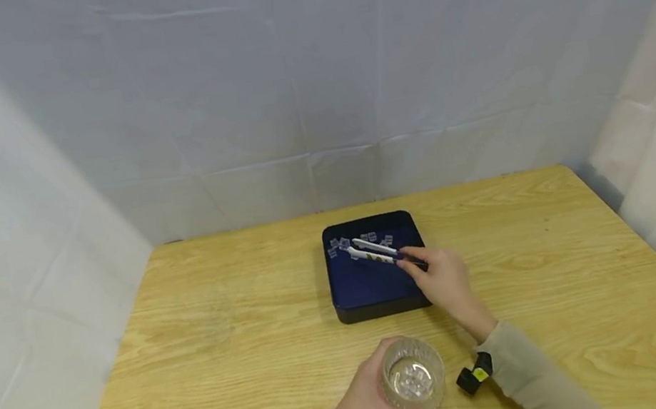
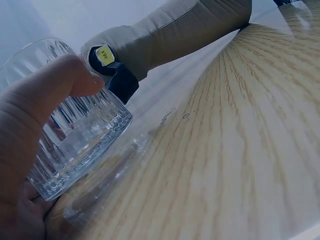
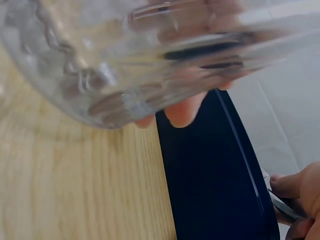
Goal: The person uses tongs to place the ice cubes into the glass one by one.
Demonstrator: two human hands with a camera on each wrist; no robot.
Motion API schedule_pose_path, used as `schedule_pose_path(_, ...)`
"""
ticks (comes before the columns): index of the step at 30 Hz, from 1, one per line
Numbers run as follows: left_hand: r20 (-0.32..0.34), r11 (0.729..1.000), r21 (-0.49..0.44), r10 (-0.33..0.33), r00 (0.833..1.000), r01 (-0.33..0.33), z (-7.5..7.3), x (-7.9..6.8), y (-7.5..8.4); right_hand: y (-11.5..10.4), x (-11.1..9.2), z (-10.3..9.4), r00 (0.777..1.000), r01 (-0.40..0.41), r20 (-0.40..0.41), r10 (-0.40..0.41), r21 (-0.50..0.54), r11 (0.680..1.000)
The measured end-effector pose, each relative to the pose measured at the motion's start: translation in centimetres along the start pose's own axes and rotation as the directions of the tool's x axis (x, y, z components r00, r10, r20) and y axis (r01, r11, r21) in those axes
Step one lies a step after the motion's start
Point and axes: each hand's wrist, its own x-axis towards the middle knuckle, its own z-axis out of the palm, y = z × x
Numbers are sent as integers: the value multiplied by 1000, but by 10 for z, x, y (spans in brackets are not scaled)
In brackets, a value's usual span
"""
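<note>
My left hand (image 1: pixel 364 401) grips a clear ribbed drinking glass (image 1: pixel 437 368), its thumb and fingers wrapped around the side. Several clear cubes (image 1: pixel 414 381) lie at the bottom of the glass. Farther back, my right hand (image 1: pixel 444 277) pinches a pair of tongs (image 1: pixel 371 256) with white, patterned arms. Their tips are over the far left of a dark blue tray (image 1: pixel 374 287), beside small clear cubes (image 1: pixel 335 244); whether they grip a cube cannot be told. In the right wrist view, the glass (image 3: pixel 115 95) hides part of the tray (image 3: pixel 210 175), and the tongs (image 3: pixel 282 205) show at the edge.
Both things are on a light wood-grain table (image 1: pixel 241 349). White sheeting (image 1: pixel 220 106) hangs behind and along both sides. A black wrist camera with a yellow label (image 1: pixel 480 374) is strapped to the right wrist, just right of the glass.
</note>
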Motion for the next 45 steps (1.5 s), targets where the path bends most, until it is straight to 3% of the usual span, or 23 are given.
schedule_pose_path(13,9,1000,-19,-3,1000,3,1,2,-1,4,-1,8,999,-28,21,30,-92,995)
schedule_pose_path(28,-6,1000,-14,-11,1000,11,1,1,0,-1,-2,7,996,-31,75,40,-121,992)
schedule_pose_path(38,-18,1000,-25,13,1000,-13,-4,2,33,-7,-3,13,997,39,70,-28,-172,984)
schedule_pose_path(45,-19,1000,-31,-4,1000,3,-4,2,39,-7,-3,10,996,24,87,-10,-167,986)
